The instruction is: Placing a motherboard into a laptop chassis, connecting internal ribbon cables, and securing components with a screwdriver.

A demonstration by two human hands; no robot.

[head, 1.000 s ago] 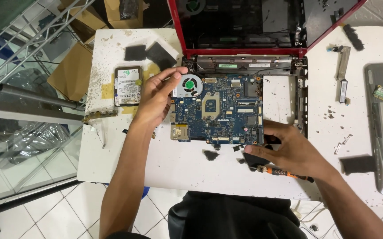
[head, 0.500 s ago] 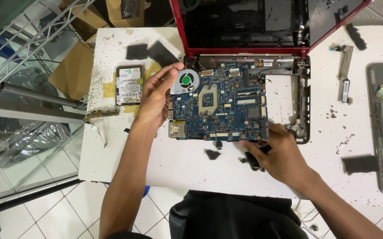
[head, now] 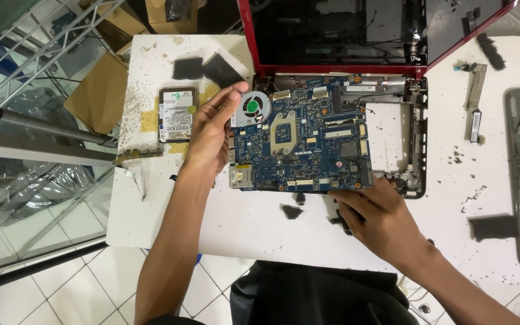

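Since the earlier frame, both hands have shifted along the blue circuit board (head: 302, 141): the left hand (head: 212, 135) has slid up its left edge, and the right hand (head: 380, 219) has moved to its lower right corner. That left hand grips the board's edge, with its thumb near the round cooling fan (head: 255, 108) at the board's top left corner. The right hand is curled over a dark tool (head: 343, 224) with its fingertips at the board's lower edge; how tightly it closes I cannot tell. The board lies over the grey laptop base (head: 415, 150), below the opened red laptop lid (head: 368, 36), on the white bench (head: 260, 229). A hard drive (head: 177, 114) lies just left of the left hand, and black foam scraps (head: 291, 212) lie below the board.
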